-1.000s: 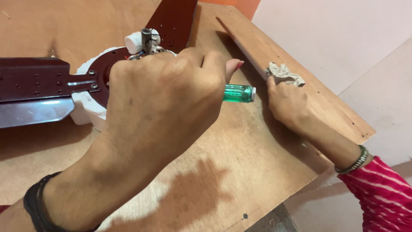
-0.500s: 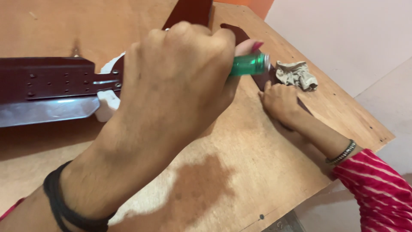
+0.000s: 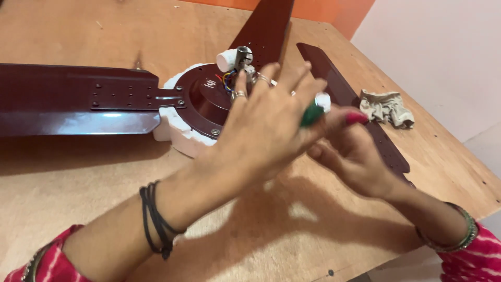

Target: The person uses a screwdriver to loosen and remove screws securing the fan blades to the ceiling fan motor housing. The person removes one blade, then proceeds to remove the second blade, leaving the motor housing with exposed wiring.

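Hands meet above the wooden worktop (image 3: 78,177): the left hand (image 3: 266,125), fingers spread wide, rests against a green-handled screwdriver (image 3: 313,110), while the right hand (image 3: 352,154) curls around it from below, thumb on top. Just behind them lies a dark brown ceiling fan (image 3: 203,99) with its blades outstretched. A crumpled cloth (image 3: 387,107) sits to the right.

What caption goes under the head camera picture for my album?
Two hands, left hand and right hand, meet around a green-handled tool above a dark red ceiling fan on a wooden table.
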